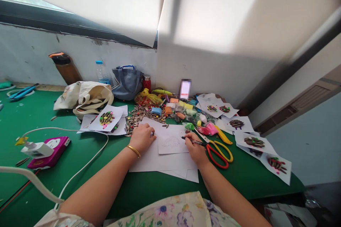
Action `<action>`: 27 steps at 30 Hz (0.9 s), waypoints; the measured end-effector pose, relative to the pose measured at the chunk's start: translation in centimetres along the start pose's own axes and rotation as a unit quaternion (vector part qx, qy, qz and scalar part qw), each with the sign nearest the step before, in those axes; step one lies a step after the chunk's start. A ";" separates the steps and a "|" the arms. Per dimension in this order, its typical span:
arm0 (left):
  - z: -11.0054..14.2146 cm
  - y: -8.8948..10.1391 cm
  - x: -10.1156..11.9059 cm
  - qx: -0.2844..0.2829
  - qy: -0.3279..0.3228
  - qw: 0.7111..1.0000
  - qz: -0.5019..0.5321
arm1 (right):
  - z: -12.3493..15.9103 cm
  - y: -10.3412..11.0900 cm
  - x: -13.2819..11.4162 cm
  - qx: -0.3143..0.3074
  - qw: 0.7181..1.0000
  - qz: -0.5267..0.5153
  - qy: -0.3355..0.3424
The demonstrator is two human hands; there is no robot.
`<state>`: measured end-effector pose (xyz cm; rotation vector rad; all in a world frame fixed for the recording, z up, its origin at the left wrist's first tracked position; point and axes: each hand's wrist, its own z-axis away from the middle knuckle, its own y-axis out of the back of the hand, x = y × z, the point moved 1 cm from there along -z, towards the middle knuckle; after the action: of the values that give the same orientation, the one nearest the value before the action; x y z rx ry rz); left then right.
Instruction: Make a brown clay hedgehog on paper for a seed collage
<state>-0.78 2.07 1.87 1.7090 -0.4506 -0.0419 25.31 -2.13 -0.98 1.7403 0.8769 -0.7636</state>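
Green tabletop (pixel 162 188), white wall (pixel 213 71) beyond. Sunflower seeds (pixel 138 116) heaped at 12 o'clock, red-and-yellow scissors (pixel 218 154) at 3. Small paper sheet (pixel 172 141), faint sketch, centre, between hands. Left hand (pixel 142 138) open, flat on paper; right hand (pixel 196 150) clenched on pen (pixel 192 141), possibly pencil.
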 end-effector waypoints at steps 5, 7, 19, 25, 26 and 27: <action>0.1 -0.2 0.2 0.002 -0.013 1.000 -0.024 | 0.0 0.0 -0.2 0.001 1.000 0.005 0.009; 0.1 -0.3 0.2 0.014 -0.016 0.999 -0.026 | 0.1 0.1 -0.2 -0.002 1.000 0.002 0.012; 0.5 -0.3 1.1 -0.012 -0.162 0.983 0.082 | 0.4 -0.4 0.8 -0.006 0.998 -0.009 0.057; 0.9 -1.1 1.4 -0.096 -0.214 0.967 0.101 | 0.7 -0.2 0.2 -0.046 0.981 0.052 0.181; 1.0 -1.2 1.4 -0.100 -0.214 0.966 0.102 | 0.7 -0.1 -0.1 -0.056 0.976 0.079 0.197; 1.0 -1.3 1.4 -0.102 -0.214 0.966 0.102 | 0.6 0.1 -0.4 -0.064 0.970 0.108 0.210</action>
<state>0.55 0.84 0.73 1.4402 -0.9104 -0.3025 25.08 -2.82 -0.75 1.8739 0.9712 -0.1892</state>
